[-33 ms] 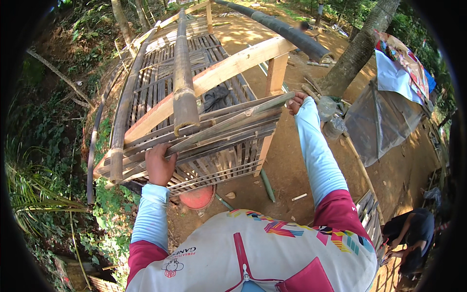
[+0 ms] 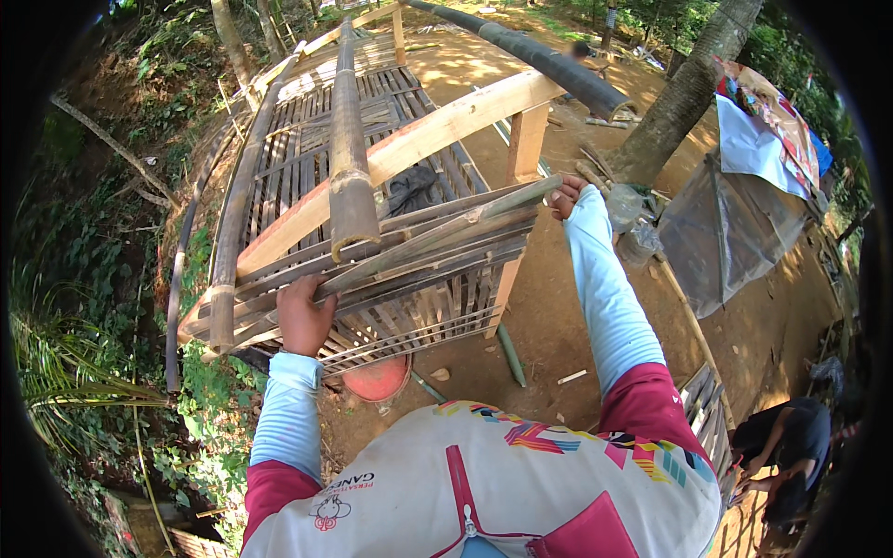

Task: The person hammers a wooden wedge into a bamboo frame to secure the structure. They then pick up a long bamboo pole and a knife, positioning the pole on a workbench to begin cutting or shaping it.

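Note:
A long split bamboo strip (image 2: 445,231) slants across the end of a wooden and bamboo frame, its right end raised. My right hand (image 2: 567,196) pinches that right end, fingers closed on it. My left hand (image 2: 306,314) is closed round the strip's lower left part, close to several darker bamboo slats (image 2: 437,270) stacked across the frame's end. Above the strip, the cut end of a thick bamboo pole (image 2: 350,177) rests over a pale sloping timber beam (image 2: 446,126). Behind lies a slatted bamboo platform (image 2: 307,153).
A dark bamboo pole (image 2: 530,54) juts over the beam's right end. On the ground are a red basin (image 2: 377,377) and a green bamboo piece (image 2: 511,355). A plastic-covered shelter (image 2: 735,232) stands right, and a crouching person (image 2: 791,451) is lower right. Plants cover the left slope.

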Motion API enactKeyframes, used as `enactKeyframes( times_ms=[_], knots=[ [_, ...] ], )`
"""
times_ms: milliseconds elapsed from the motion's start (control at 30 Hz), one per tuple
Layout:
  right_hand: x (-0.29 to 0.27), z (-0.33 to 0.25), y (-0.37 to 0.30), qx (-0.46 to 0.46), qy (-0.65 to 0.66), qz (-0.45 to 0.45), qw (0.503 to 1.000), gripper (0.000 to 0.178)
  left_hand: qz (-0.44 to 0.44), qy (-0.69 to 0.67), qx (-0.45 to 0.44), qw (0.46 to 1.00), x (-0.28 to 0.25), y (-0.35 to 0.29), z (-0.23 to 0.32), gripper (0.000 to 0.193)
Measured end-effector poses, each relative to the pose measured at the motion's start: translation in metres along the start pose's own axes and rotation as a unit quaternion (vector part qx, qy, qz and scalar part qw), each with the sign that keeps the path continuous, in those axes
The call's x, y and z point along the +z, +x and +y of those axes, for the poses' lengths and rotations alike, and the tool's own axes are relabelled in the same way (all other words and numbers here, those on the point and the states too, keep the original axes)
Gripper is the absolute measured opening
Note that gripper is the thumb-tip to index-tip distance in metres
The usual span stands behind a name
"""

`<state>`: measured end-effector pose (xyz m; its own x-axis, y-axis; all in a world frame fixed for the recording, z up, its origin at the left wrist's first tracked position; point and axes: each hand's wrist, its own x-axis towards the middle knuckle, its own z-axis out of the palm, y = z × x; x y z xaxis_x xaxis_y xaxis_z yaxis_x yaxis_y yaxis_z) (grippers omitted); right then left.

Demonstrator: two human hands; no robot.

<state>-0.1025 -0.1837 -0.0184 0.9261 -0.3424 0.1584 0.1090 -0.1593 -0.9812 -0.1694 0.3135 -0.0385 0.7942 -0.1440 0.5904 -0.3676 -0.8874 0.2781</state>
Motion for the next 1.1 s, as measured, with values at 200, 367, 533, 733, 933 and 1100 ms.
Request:
enactKeyframes(
  times_ms=[200, 367, 533, 733, 933, 1100],
  knots=[
    [-0.018, 0.008, -0.006, -0.033, 0.046, -0.042, 0.998, 0.064, -0.134, -0.16, -0.094, 0.973, -0.004, 0.002, -0.005, 0.036],
    [-0.018, 0.007, -0.017, -0.039, 0.08, -0.046, 0.995, 0.066, -0.185, -0.199, -0.133, 0.953, -0.003, -0.007, -0.011, 0.037],
    [-0.029, 0.009, -0.021, -0.04, 0.121, -0.044, 0.991, 0.067, -0.223, -0.234, -0.158, 0.933, 0.014, -0.015, -0.017, 0.038],
    [-0.045, 0.01, -0.036, -0.019, 0.179, -0.024, 0.983, 0.071, -0.296, -0.27, -0.19, 0.897, 0.045, -0.039, -0.004, 0.037],
    [-0.065, 0.013, -0.076, 0.018, 0.246, -0.01, 0.969, 0.073, -0.366, -0.422, -0.194, 0.806, 0.105, -0.09, -0.004, 0.031],
    [-0.081, 0.006, -0.145, 0.018, 0.174, 0.062, 0.983, 0.072, -0.47, -0.324, -0.154, 0.807, 0.142, -0.111, 0.01, 0.027]
  ],
)
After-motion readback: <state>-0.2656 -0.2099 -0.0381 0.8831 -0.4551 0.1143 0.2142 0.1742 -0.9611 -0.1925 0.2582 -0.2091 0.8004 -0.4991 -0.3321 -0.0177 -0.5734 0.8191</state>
